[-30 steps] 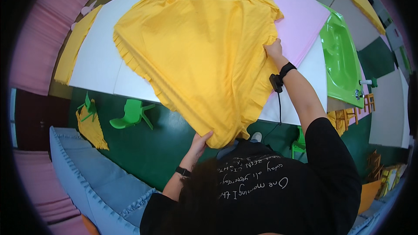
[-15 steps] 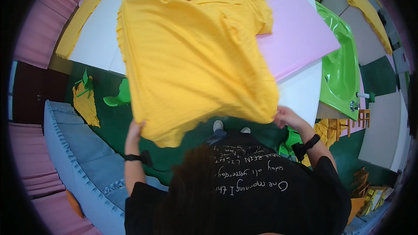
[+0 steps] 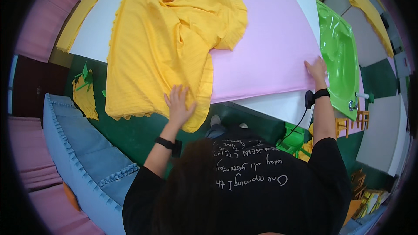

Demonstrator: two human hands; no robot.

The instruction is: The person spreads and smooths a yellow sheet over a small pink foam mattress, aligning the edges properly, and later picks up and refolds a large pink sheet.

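Note:
A large yellow cloth (image 3: 150, 56) with a ruffled edge lies bunched and creased over the left part of the table, and its near edge hangs past the table's rim. My left hand (image 3: 179, 106) rests on its lower right part with the fingers spread. Beneath and to the right of it, a smooth pink cloth (image 3: 265, 48) covers much of the tabletop. My right hand (image 3: 317, 68) is at the right edge of the pink cloth, thumb and fingers apart, holding nothing that I can see.
The white table (image 3: 278, 108) shows along its near right edge. A green tub (image 3: 339, 56) with a tap stands close by on the right. To the left are a blue padded sofa (image 3: 82, 135) and a green chair (image 3: 85, 76) with yellow cloth. Another green chair (image 3: 292, 138) stands near my right side.
Both hands have let go of the yellow cloth's near corners. The cloth has settled leftward in folds, baring more pink. My left hand moved right onto it; my right hand moved up and right.

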